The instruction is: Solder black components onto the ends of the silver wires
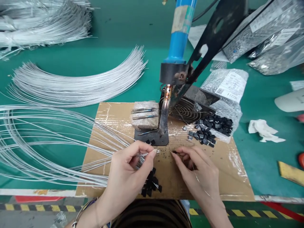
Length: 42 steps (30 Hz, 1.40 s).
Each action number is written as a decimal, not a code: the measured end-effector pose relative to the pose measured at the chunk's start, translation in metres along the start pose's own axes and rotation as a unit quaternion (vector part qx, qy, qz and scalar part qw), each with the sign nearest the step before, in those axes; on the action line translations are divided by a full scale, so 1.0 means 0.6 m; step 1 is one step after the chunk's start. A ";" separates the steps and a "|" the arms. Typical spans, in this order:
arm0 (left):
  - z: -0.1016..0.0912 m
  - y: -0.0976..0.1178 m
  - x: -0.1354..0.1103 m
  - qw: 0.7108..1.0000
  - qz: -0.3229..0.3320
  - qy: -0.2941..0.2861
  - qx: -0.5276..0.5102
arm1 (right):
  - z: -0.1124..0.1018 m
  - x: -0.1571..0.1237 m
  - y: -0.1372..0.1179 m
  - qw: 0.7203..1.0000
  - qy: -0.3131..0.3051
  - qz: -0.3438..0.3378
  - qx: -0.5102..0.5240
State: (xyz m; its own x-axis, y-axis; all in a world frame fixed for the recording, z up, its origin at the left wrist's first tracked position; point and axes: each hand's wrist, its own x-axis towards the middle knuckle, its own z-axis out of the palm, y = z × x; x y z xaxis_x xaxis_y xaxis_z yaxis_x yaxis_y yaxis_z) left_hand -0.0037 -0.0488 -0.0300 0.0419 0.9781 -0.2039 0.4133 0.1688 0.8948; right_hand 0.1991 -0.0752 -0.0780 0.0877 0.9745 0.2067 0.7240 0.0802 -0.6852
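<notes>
My left hand (pixel 133 171) pinches a thin white wire (pixel 142 154) between thumb and forefinger. The wire's bare metallic end sticks out past the fingertips, pointing right. Across a small gap, my right hand (pixel 198 167) is closed at the fingertips on a small black piece (pixel 175 152), mostly hidden by the fingers. Below my left hand lie several black connectors (pixel 152 185) on wire ends. Loose black connectors (pixel 206 129) are heaped to the upper right. Above the gap stands a blue-handled soldering iron (pixel 177 44) clamped in a black bracket, its shaft pointing down.
A cardboard sheet (pixel 223 171) covers the green table's front. White wires (pixel 59 142) loop in from the left, with a cut wire bundle (pixel 78 85) behind. A wrapped block (pixel 144 122) carries thin metal rods. Plastic bags (pixel 228 85) and crumpled tissue (pixel 264 130) lie right.
</notes>
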 end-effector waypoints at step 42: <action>-0.006 0.037 0.013 0.983 -0.043 -0.079 -0.157 | 0.008 0.019 -0.091 0.920 -0.017 0.159 0.358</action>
State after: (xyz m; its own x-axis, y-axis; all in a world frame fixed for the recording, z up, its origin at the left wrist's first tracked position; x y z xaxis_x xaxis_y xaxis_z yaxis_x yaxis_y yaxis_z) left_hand 0.0027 -0.0371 -0.0102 0.1701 0.9318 -0.3206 0.1207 0.3032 0.9452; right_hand 0.1575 -0.0676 -0.0417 0.1873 0.9775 -0.0972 0.0284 -0.1043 -0.9941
